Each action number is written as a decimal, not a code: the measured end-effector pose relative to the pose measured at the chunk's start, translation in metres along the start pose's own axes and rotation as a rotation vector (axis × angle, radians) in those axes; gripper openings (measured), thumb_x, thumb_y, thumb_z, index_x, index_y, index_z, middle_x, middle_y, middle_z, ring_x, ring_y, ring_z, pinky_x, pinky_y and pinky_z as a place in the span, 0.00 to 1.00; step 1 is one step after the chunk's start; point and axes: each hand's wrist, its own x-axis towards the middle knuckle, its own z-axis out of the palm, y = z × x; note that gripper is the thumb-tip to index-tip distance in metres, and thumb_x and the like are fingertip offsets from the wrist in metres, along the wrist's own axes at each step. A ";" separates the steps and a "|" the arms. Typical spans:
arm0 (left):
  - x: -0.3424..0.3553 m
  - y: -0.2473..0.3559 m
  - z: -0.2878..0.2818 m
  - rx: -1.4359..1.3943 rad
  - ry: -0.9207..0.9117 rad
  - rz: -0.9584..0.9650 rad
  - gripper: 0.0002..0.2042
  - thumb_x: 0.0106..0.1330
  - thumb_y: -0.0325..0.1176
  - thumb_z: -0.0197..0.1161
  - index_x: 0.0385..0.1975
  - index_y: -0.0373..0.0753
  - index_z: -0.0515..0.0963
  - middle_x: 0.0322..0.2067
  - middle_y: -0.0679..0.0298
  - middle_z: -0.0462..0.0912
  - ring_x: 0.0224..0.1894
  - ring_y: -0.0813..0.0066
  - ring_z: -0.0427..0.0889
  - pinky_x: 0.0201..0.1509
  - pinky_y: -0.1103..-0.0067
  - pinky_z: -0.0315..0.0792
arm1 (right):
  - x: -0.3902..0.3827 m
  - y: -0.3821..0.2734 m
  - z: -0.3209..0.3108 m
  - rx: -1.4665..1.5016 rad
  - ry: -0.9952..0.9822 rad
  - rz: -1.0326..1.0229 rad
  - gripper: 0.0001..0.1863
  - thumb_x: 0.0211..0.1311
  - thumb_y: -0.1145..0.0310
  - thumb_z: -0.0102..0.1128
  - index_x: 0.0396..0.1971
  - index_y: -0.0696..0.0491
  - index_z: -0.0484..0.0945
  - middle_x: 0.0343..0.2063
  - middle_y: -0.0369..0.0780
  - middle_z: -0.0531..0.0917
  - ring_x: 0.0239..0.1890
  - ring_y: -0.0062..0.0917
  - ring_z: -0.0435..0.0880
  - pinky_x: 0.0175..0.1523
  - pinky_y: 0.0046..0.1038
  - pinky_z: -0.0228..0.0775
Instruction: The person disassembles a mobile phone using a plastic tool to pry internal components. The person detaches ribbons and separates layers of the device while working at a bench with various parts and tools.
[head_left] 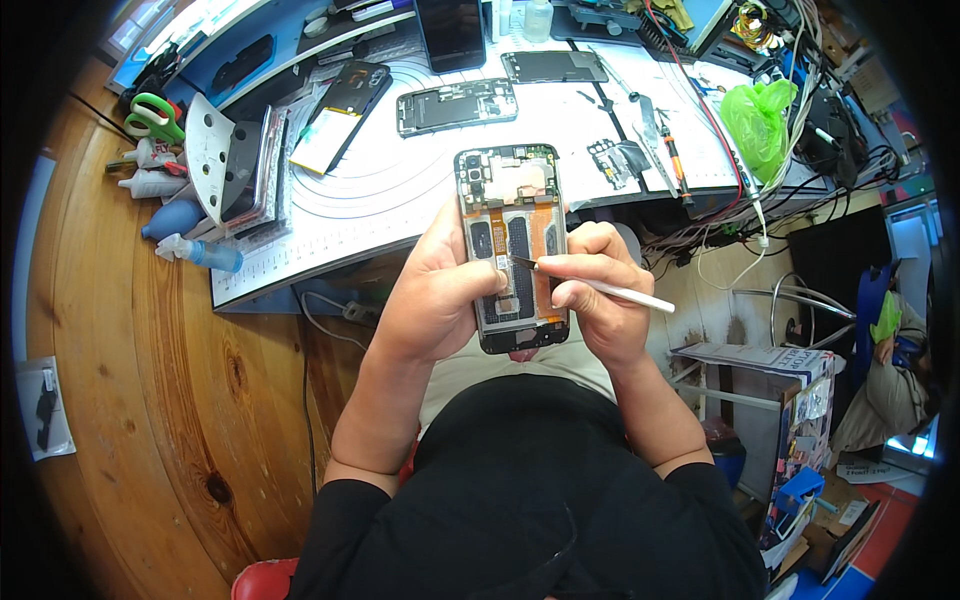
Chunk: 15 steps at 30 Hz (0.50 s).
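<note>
An opened smartphone [515, 180] is held upright over my lap, showing a circuit board at the top, orange flex cables and dark inner panels. My left hand [430, 295] grips its left side, the thumb lying across the middle. My right hand [610, 290] is closed round a white-handled tool [630, 294], whose thin dark tip touches the phone's middle beside my left thumb. My right fingers are close against the phone's right side.
The white desk mat [350, 230] carries phone housings [455, 106], small parts [615, 162], screwdrivers [673, 160] and bottles [205, 253]. A green bag [757, 130] and tangled cables are right. Another person [880, 390] is at the far right, beside a cluttered rack [760, 370].
</note>
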 end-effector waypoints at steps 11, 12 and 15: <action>0.000 -0.002 0.001 -0.019 -0.006 0.010 0.37 0.55 0.13 0.49 0.70 0.32 0.57 0.59 0.54 0.75 0.60 0.69 0.79 0.64 0.71 0.74 | -0.004 -0.001 0.001 -0.066 0.012 -0.069 0.18 0.55 0.64 0.76 0.43 0.58 0.89 0.32 0.34 0.74 0.38 0.23 0.71 0.44 0.25 0.64; 0.000 -0.002 0.001 -0.016 -0.005 0.009 0.37 0.54 0.13 0.49 0.70 0.32 0.57 0.59 0.53 0.75 0.60 0.68 0.79 0.64 0.71 0.74 | -0.004 0.000 0.001 -0.067 0.011 -0.075 0.18 0.55 0.64 0.76 0.43 0.58 0.89 0.32 0.34 0.74 0.37 0.23 0.71 0.43 0.25 0.64; 0.000 -0.002 0.003 -0.019 0.006 0.009 0.36 0.54 0.13 0.48 0.70 0.31 0.57 0.59 0.54 0.75 0.60 0.68 0.80 0.64 0.71 0.75 | -0.004 0.003 0.001 -0.078 0.015 -0.105 0.18 0.55 0.63 0.76 0.43 0.58 0.89 0.31 0.34 0.73 0.37 0.23 0.70 0.43 0.25 0.63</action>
